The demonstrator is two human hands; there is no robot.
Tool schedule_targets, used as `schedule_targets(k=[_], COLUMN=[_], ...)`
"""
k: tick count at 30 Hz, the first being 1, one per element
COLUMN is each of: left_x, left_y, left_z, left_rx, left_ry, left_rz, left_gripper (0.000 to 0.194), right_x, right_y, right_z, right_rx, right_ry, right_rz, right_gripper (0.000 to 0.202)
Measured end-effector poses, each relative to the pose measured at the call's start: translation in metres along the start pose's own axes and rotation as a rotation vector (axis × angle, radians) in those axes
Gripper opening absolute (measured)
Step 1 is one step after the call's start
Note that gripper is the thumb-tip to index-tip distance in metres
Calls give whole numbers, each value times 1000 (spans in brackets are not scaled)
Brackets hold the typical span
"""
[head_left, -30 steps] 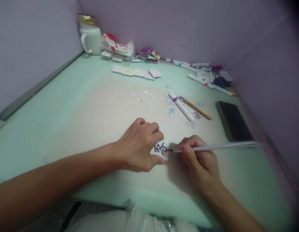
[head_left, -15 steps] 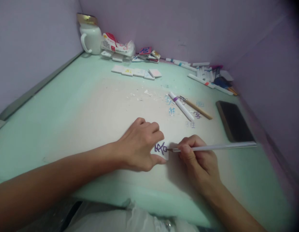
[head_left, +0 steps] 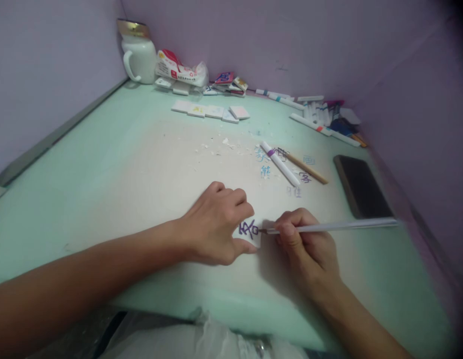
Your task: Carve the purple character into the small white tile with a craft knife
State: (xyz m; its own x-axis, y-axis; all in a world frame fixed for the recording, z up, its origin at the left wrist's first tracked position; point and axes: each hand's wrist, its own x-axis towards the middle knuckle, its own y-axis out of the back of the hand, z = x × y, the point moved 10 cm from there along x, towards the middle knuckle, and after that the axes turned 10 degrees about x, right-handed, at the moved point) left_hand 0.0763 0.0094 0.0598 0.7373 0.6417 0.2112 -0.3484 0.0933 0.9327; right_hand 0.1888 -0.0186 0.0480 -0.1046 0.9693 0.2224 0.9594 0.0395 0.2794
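A small white tile (head_left: 256, 240) with a dark purple Chinese character lies flat on the table in front of me. My left hand (head_left: 218, 227) is closed around its edges, thumb on the near side and fingers on the far side, covering its left part. In my right hand (head_left: 308, 244) a slim paintbrush (head_left: 343, 227) with a pale, shiny handle is pinched near its tip. The brush lies almost level, its brown tip at the right end of the purple character.
Beyond my hands lie a purple-banded marker (head_left: 281, 164) and a tan wooden stick (head_left: 306, 167) among written characters. A phone (head_left: 362, 187) is at right. White tiles (head_left: 214, 112), more markers (head_left: 317, 128), a tissue pack (head_left: 182, 70) and a lidded mug (head_left: 140, 60) line the back.
Hardly anything differs. Both hands keep their grip, and the brush tip stays at the character's right end. The whole view has shifted very slightly.
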Motion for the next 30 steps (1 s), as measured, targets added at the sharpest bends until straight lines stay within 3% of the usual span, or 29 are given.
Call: schedule_targets(k=[11, 22, 26, 30], left_x=[-1, -1, 0, -1], left_y=[-2, -1, -1, -1], left_z=[-1, -1, 0, 0], left_rx=[-4, 0, -1, -2], left_ry=[-7, 2, -2, -2], left_rz=[-10, -8, -10, -10], left_gripper=[42, 39, 38, 39], right_x=[-3, 1, -1, -5], right_y=[6, -5, -4, 5], right_z=[17, -17, 0, 19], right_rx=[148, -120, -1, 148], right_ry=[-76, 130, 34, -67], right_rz=[84, -17, -37, 36], right_gripper=[23, 19, 21, 21])
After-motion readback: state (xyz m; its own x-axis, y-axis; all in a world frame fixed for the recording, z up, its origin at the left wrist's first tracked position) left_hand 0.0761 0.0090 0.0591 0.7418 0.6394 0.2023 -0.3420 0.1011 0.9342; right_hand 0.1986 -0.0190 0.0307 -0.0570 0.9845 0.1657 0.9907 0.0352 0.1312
